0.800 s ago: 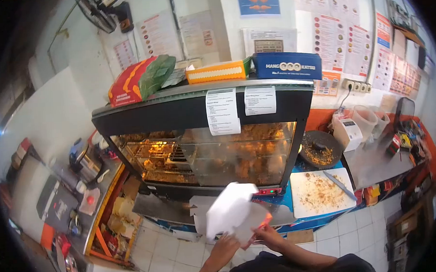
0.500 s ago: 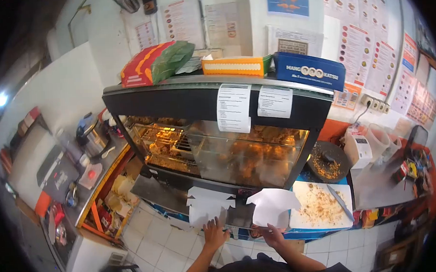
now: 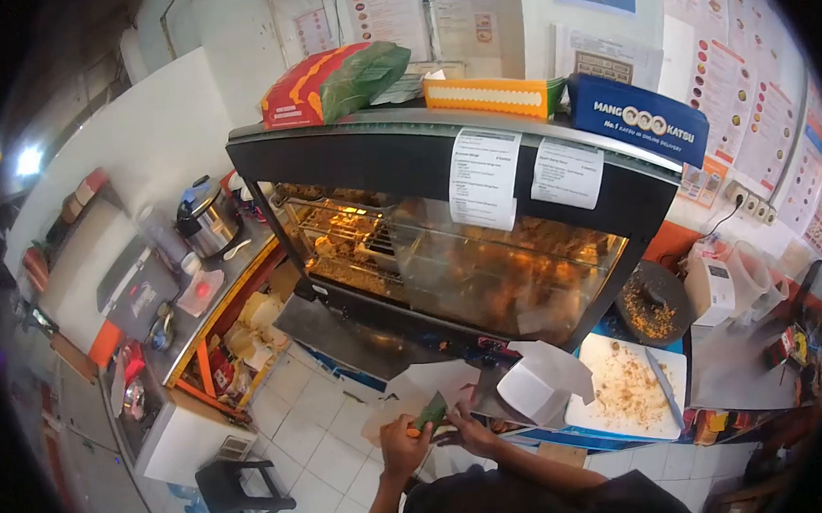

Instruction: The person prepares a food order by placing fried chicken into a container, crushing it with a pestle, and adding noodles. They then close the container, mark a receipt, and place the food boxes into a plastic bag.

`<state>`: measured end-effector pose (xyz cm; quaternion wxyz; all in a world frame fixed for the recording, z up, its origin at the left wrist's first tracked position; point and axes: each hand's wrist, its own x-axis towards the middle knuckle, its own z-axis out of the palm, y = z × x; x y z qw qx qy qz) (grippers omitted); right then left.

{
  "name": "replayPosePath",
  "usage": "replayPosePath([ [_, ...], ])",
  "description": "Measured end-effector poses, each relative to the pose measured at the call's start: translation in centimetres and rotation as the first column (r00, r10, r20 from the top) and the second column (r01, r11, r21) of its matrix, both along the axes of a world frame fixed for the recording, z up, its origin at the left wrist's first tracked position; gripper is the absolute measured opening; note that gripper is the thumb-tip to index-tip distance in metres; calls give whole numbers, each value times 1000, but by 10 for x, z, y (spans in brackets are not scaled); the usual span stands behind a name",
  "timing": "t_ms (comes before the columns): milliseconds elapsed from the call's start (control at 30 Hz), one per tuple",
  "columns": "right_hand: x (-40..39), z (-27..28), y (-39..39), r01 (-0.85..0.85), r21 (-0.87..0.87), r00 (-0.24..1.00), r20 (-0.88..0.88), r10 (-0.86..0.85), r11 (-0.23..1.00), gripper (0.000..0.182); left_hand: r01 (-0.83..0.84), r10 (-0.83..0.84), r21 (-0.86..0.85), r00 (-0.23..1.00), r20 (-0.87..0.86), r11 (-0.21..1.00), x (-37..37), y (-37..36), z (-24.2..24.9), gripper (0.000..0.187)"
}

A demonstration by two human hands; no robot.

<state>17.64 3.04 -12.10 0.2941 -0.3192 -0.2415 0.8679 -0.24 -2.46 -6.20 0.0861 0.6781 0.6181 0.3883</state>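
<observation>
My left hand [image 3: 403, 446] and my right hand [image 3: 470, 428] meet low in front of the counter edge. Between them is a small green packet [image 3: 430, 410] with an orange bit beside it; both hands grip it, and what it is stays unclear. Just past the hands lie flat white paper sheets [image 3: 435, 380] on the steel shelf. To their right, beside a crumb-covered cutting board [image 3: 626, 386], a white open paper box [image 3: 538, 386] stands on the counter with no hand on it.
A glass food warmer [image 3: 448, 273] full of fried pieces stands straight ahead, with boxes on its top. A knife [image 3: 664, 388] lies on the board, a stone mortar [image 3: 653, 303] behind it. At left are a rice cooker [image 3: 207, 216] and a black stool [image 3: 230, 489].
The white box has left my right hand and now stands on the counter. Both hands have come together on a small green packet. The view has shifted down and left.
</observation>
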Motion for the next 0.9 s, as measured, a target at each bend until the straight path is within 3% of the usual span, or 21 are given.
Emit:
replayPosePath([
  [100, -33, -18, 5, 152, 179, 988, -53, -144, 972, 65, -23, 37, -88, 986, 160, 996, 10, -12, 38, 45],
  [133, -36, -24, 9, 110, 194, 992, -77, -96, 975, 72, 59, -50, -34, 971, 234, 998, 3, -9, 30, 51],
  [233, -37, -26, 15, 64, 351, 995, -92, -33, 934, 66, -27, 100, -199, 925, 368, 980, -4, -20, 54, 45],
  [333, -42, 14, 22, 149, 488, 988, -30, -154, 860, 58, -52, 130, -161, 841, 525, 986, -7, -26, 87, 38],
  [433, -48, 36, 35, 58, 596, 984, 103, -148, 801, 51, -144, 225, -239, 905, 362, 960, -10, -26, 107, 32],
  [533, -52, 59, 29, 39, 622, 972, 157, -173, 782, 43, -163, 189, -103, 914, 359, 981, -9, -21, 97, 30],
  [633, -47, 48, 31, -42, 914, 883, 223, -414, 403, 41, -159, 187, -140, 958, 219, 977, -11, -19, 92, 31],
  [733, -26, 66, 29, -246, 953, 944, 277, -180, 175, 42, -121, 139, -128, 981, 138, 984, -8, -12, 97, 34],
  [833, -14, 61, 32, -260, 964, 963, 263, -53, 53, 53, -39, 93, -133, 898, 431, 990, -3, -10, 100, 31],
  [900, -1, 80, 16, -249, 967, 948, 255, -191, 53, 61, 0, 92, -188, 872, 482, 982, -5, -4, 91, 28],
])
